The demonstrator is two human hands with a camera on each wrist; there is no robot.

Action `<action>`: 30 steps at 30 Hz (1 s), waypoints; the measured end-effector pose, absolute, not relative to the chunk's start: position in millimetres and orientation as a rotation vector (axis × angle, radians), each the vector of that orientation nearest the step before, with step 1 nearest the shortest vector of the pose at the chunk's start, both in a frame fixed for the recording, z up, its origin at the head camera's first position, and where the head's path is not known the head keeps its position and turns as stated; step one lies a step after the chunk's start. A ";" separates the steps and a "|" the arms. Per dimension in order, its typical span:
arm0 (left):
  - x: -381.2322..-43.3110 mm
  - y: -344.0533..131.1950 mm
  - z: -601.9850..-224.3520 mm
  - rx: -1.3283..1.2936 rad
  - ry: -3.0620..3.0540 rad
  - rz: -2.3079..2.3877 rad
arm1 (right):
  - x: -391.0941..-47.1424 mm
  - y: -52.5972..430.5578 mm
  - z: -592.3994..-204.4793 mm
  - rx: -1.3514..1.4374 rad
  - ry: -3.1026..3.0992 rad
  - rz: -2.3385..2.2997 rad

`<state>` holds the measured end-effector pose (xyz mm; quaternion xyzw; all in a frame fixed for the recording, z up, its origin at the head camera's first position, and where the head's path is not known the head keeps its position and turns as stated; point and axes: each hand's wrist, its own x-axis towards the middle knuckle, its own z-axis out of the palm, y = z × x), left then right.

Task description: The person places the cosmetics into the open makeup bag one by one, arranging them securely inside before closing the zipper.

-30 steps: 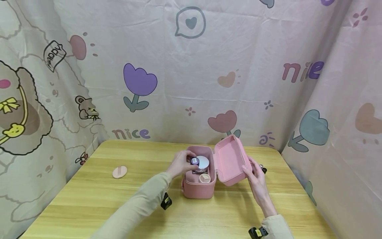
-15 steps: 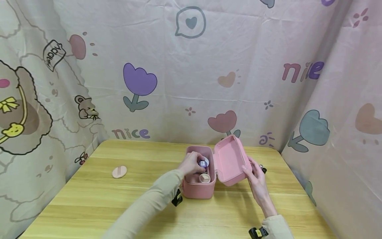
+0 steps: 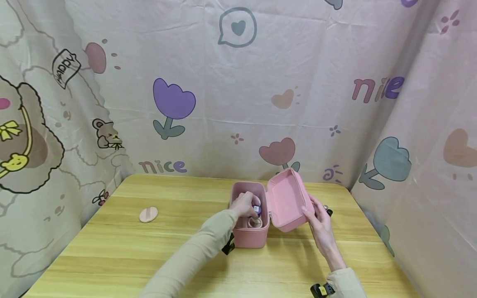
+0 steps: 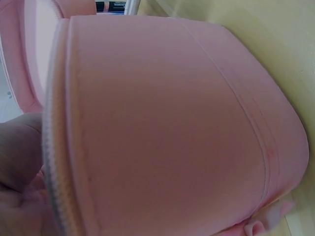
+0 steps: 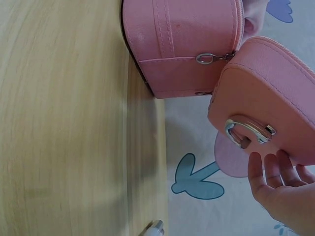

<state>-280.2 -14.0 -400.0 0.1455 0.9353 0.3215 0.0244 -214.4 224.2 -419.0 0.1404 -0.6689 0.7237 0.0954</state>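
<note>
A pink zippered cosmetic case [image 3: 249, 239] stands on the table with its lid [image 3: 287, 200] swung out to the right. My left hand [image 3: 244, 204] reaches inside and pinches a small round purple jar [image 3: 256, 209] with a pale label on top. Beside the jar, a round beige container [image 3: 255, 223] sits in the case's near end. A white round compact is mostly covered by the fingers. With thumb on the rim and fingers against the outside, my right hand [image 3: 320, 225] holds the lid. The right wrist view shows those fingertips below the lid's handle [image 5: 246, 130].
A pale pink powder puff [image 3: 148, 214] lies on the left of the wooden table [image 3: 112, 256]. Behind the right hand is a small black and silver item [image 3: 328, 211], partly hidden. Printed curtains [image 3: 223, 103] hang along the back and both sides.
My left hand has moved right and down into the case with the purple jar, covering more of the white compact. The right hand and the lid have stayed put.
</note>
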 end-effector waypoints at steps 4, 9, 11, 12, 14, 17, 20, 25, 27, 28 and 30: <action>-279.3 -11.2 -401.1 0.389 2.901 0.905 | -242.1 242.2 -459.2 0.571 -1.891 2.132; -281.0 -9.0 -405.7 0.438 2.936 0.832 | -253.9 251.1 -475.6 0.603 -1.874 2.115; -281.5 -8.7 -407.0 0.491 2.948 0.849 | -236.3 239.0 -450.1 0.510 -1.903 2.144; -281.6 -8.4 -407.6 0.510 2.948 0.861 | -230.5 233.9 -442.0 0.450 -1.941 2.124; -281.6 -8.1 -408.6 0.540 2.955 0.875 | -212.1 222.4 -416.2 0.356 -1.987 2.141; -281.3 -7.3 -410.0 0.564 2.967 0.873 | -212.2 223.5 -417.8 0.431 -1.955 2.133; -281.5 -7.1 -410.3 0.576 2.972 0.868 | -217.4 226.8 -425.6 0.555 -1.876 2.148; -281.6 -7.2 -409.7 0.595 2.934 0.950 | -217.2 226.2 -424.0 0.529 -1.892 2.157; -281.4 -7.4 -409.4 0.584 2.922 0.976 | -213.0 223.7 -418.0 0.434 -1.959 2.144; -281.3 -7.7 -409.1 0.576 2.918 0.988 | -212.7 223.5 -417.0 0.415 -1.968 2.147; -280.9 -8.6 -408.6 0.538 2.922 0.979 | -212.1 222.9 -415.4 0.366 -1.980 2.159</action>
